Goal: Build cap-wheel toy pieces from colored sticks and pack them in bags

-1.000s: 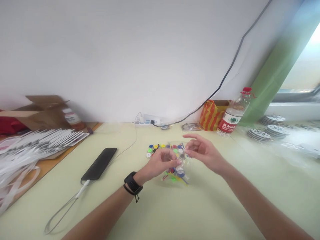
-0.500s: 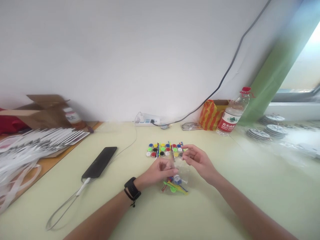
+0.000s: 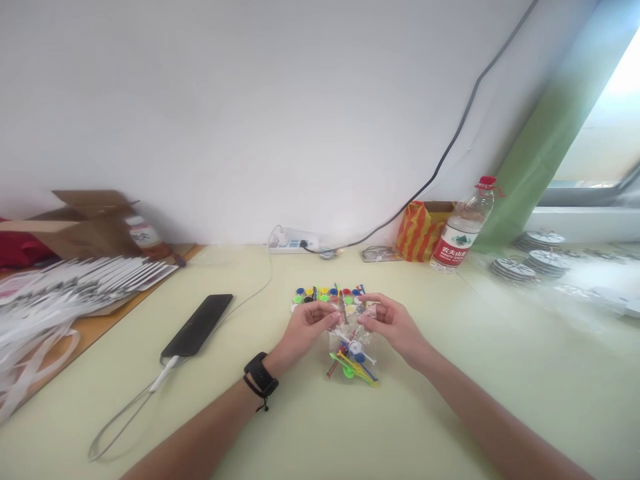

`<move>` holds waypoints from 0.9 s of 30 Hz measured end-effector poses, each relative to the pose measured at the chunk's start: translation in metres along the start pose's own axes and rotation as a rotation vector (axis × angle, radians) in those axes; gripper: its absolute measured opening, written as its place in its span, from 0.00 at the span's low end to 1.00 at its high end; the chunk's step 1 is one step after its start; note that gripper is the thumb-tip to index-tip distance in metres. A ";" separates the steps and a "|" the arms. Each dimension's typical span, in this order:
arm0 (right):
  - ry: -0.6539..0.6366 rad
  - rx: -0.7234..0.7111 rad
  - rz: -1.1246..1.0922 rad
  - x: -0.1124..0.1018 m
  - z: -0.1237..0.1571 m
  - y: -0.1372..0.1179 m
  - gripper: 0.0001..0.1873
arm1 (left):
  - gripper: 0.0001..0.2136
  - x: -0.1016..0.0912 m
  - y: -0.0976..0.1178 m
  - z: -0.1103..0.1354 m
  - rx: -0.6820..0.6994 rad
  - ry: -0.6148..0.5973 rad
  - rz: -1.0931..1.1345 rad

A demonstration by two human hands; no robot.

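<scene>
A clear plastic bag stands on the table between my hands, its top edge pinched from both sides. Inside are small plastic parts in green, yellow, red, blue and white, some long like sticks and some round. My left hand has thumb and fingers closed on the bag's left upper edge. On the right upper edge, my right hand pinches the film, which bunches up at its fingertips. Just beyond, rows of coloured round pieces lie with thin sticks, partly hidden by my fingers.
To the left lies a black phone on a white cable. A power strip sits by the wall. At the back right stand a striped bag and a large water bottle. Stacked discs are farther right; flat white packages lie left.
My right hand has come down and left onto the bag's edge, where before it was apart from it. My left hand has shifted slightly left and up, and the bag's mouth is spread wider.
</scene>
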State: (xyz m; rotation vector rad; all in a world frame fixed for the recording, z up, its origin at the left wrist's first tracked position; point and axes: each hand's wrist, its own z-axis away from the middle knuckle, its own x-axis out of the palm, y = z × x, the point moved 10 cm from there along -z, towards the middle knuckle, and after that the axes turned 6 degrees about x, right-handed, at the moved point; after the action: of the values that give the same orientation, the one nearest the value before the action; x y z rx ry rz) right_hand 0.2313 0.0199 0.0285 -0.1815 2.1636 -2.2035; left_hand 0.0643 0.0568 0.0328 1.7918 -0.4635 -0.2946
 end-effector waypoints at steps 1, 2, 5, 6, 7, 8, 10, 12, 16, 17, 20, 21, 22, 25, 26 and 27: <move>0.021 -0.008 -0.005 -0.003 -0.001 -0.001 0.29 | 0.11 -0.002 0.000 0.000 -0.002 0.006 -0.008; 0.045 -0.016 -0.009 -0.007 -0.001 -0.003 0.28 | 0.12 -0.004 0.001 -0.001 -0.003 0.012 -0.020; 0.101 -0.035 -0.001 -0.014 -0.001 -0.006 0.24 | 0.14 -0.012 0.003 -0.002 0.003 0.037 -0.050; 0.110 -0.040 0.006 -0.015 -0.001 -0.007 0.22 | 0.14 -0.014 0.004 -0.002 0.005 0.042 -0.057; 0.112 -0.044 0.012 -0.015 -0.001 -0.007 0.21 | 0.15 -0.014 0.004 -0.003 0.006 0.042 -0.061; 0.106 -0.047 0.017 -0.014 -0.001 -0.008 0.21 | 0.15 -0.015 0.004 -0.003 0.007 0.039 -0.060; 0.085 -0.051 0.023 -0.011 -0.001 -0.007 0.19 | 0.14 -0.015 0.003 -0.004 0.008 0.031 -0.050; 0.069 -0.043 0.029 -0.009 -0.001 -0.005 0.18 | 0.13 -0.016 0.002 -0.004 0.007 0.029 -0.041; 0.076 -0.025 0.050 -0.012 -0.002 -0.002 0.16 | 0.09 -0.020 -0.001 -0.004 -0.013 0.026 -0.019; 0.078 -0.026 0.055 -0.013 -0.003 -0.002 0.15 | 0.09 -0.020 -0.001 -0.004 -0.016 0.024 -0.011; 0.082 -0.030 0.054 -0.016 -0.004 -0.001 0.15 | 0.10 -0.019 0.000 -0.003 -0.012 0.015 0.004; 0.079 -0.031 0.039 -0.016 -0.004 -0.001 0.15 | 0.11 -0.018 0.001 -0.003 -0.005 0.017 -0.003; 0.071 -0.033 0.020 -0.016 -0.004 -0.001 0.16 | 0.12 -0.018 0.001 -0.003 0.003 0.025 -0.016; 0.054 -0.059 -0.003 -0.013 -0.002 -0.004 0.17 | 0.12 -0.019 0.002 -0.003 0.035 0.072 -0.063; 0.060 -0.073 0.008 -0.012 -0.002 -0.005 0.17 | 0.13 -0.020 0.002 -0.003 0.043 0.081 -0.070; 0.073 -0.087 0.025 -0.012 -0.001 -0.007 0.17 | 0.15 -0.019 0.002 -0.003 0.048 0.083 -0.070</move>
State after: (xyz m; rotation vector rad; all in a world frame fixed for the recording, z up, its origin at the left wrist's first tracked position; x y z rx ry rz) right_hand 0.2431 0.0224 0.0346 -0.0788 2.2884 -2.1369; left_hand 0.0482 0.0679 0.0348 1.8618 -0.3519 -0.2582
